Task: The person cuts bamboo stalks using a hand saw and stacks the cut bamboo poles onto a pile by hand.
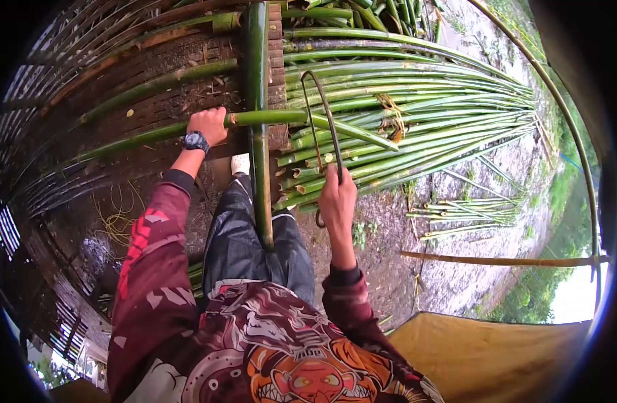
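Observation:
My left hand (210,126), with a watch on its wrist, is wrapped round a long green bamboo pole (271,117). That pole lies across a thicker bamboo pole (258,74) that runs down between my legs. In my right hand (337,195) is the handle end of a bow saw (326,104) with a bent metal frame. The saw stands across the held pole, right of the thicker one, its thin blade at the pole. Whether the teeth have cut in cannot be made out. Fingers of both hands are closed.
A large stack of green bamboo poles (416,91) spreads out to the right, with a yellowish tie (391,117) on it. A smaller pile of thin poles (470,213) lies beyond. Slatted wood (277,67) is at upper left, yellow cord (117,215) on the ground, a tan tarp (483,346) lower right.

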The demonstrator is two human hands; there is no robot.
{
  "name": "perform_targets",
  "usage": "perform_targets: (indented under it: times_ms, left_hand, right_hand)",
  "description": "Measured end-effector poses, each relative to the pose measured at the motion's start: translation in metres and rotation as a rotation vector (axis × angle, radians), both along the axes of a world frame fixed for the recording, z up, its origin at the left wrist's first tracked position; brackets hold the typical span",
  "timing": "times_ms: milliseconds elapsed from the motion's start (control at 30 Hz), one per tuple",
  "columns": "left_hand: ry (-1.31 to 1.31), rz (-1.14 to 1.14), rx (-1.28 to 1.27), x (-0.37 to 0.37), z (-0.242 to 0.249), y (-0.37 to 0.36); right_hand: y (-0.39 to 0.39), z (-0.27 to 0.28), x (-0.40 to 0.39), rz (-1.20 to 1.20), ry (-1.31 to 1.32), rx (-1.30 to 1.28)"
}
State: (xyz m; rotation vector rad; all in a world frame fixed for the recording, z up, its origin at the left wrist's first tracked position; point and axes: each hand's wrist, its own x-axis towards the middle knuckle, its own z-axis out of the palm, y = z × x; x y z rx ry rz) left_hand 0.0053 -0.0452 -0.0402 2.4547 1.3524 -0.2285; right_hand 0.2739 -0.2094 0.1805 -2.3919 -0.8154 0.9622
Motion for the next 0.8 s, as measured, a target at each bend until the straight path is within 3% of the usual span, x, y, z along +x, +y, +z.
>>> perform_targets:
  times_ms: [133,233,267,300,333,400,433,500,600,733,767,800]
  left_hand:
    - [-0.001,0.024,-0.025,-0.001,0.005,0.001]
    - [0.039,0.0,-0.024,0.003,0.014,-0.028]
    - [0.064,-0.029,-0.029,0.006,0.026,-0.051]
    - [0.091,-0.022,0.109,0.009,0.031,0.008]
    - [0.166,0.001,-0.122,0.011,0.034,0.018]
    - [-0.036,0.059,-0.067,0.004,0.013,0.004]
    - [-0.04,0.097,-0.062,0.003,0.007,-0.009]
    - [-0.108,0.152,-0.014,0.007,0.023,-0.016]
    - [-0.387,0.25,0.168,-0.013,0.042,-0.057]
    - [-0.278,0.939,0.455,-0.057,0.055,-0.113]
    - [-0.473,1.269,0.407,-0.067,0.049,-0.12]
    - [-0.489,1.49,0.452,-0.078,0.022,-0.126]
  right_hand:
    - [-0.032,0.029,-0.009,-0.122,0.11,-0.119]
    - [-0.044,-0.055,-0.008,-0.081,0.032,-0.072]
    - [-0.073,-0.086,-0.003,0.077,-0.109,0.016]
    - [-0.053,-0.097,-0.007,0.201,-0.241,0.133]
    - [-0.033,-0.107,-0.013,0.315,-0.393,0.244]
    - [-0.043,-0.038,-0.036,-0.012,-0.115,0.11]
    - [-0.048,-0.023,-0.038,-0.002,-0.122,0.075]
    - [-0.043,0.0,-0.038,0.181,-0.111,0.176]
    - [-0.006,-0.029,-0.029,0.678,-0.307,0.287]
    - [0.091,-0.101,-0.049,1.197,-0.566,0.571]
    - [0.11,-0.118,-0.056,1.257,-0.596,0.592]
    - [0.13,-0.132,-0.066,1.319,-0.619,0.623]
